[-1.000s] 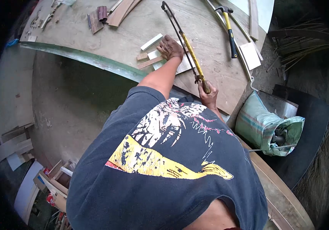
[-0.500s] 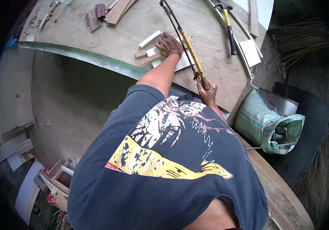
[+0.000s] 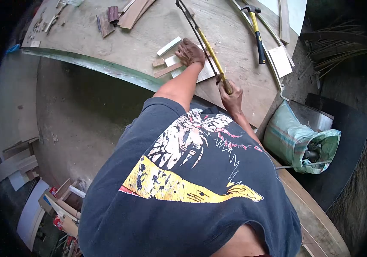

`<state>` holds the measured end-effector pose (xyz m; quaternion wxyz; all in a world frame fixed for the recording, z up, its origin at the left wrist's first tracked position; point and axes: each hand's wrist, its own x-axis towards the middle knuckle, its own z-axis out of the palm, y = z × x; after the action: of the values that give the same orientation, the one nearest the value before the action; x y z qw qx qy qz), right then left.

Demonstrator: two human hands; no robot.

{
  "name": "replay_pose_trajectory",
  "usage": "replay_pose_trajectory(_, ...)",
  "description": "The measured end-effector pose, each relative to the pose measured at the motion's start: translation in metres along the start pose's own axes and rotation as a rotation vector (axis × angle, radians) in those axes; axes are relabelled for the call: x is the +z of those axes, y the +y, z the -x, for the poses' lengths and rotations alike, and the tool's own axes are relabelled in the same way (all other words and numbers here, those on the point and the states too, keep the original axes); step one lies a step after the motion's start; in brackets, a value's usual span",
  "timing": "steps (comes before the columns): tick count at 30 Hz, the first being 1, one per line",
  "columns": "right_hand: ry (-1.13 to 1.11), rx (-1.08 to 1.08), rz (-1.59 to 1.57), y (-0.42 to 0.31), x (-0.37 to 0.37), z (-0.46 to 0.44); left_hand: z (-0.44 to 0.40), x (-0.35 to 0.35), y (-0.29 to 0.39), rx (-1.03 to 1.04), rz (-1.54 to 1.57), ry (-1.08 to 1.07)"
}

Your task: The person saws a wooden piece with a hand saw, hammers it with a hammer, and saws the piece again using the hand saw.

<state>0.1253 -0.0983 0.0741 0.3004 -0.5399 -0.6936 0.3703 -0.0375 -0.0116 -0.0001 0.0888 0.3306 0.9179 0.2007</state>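
Note:
My right hand is wrapped round the handle of a hacksaw with a yellow frame. The saw points away from me across the workbench, and its blade passes just right of my left hand. With its fingers bent, my left hand presses a thin brown wooden strip down over a pale board. Just where the blade meets the wood is hard to make out. A short white wooden stick and a small wood block lie left of this hand.
On the plywood workbench a claw hammer lies to the right, near a white square piece. Brown boards and a dark red cylinder lie at the far left. A woven sack stands beyond the right edge.
My right hand has pushed the hacksaw slightly forward, away from my body. My left hand stays on the wood, and the whole view has shifted slightly.

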Motion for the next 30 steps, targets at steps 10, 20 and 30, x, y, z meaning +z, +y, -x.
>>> replay_pose_trajectory(10,0.046,-0.013,0.031,-0.008,0.034,-0.049,0.006,-0.003,0.002,0.060,-0.017,0.105)
replay_pose_trajectory(20,-0.009,0.079,0.024,0.014,-0.002,0.015,0.001,0.001,0.001,0.043,-0.033,0.067)
replay_pose_trajectory(30,0.035,0.033,-0.049,0.001,0.014,-0.015,0.005,-0.001,-0.001,0.067,0.023,0.084)
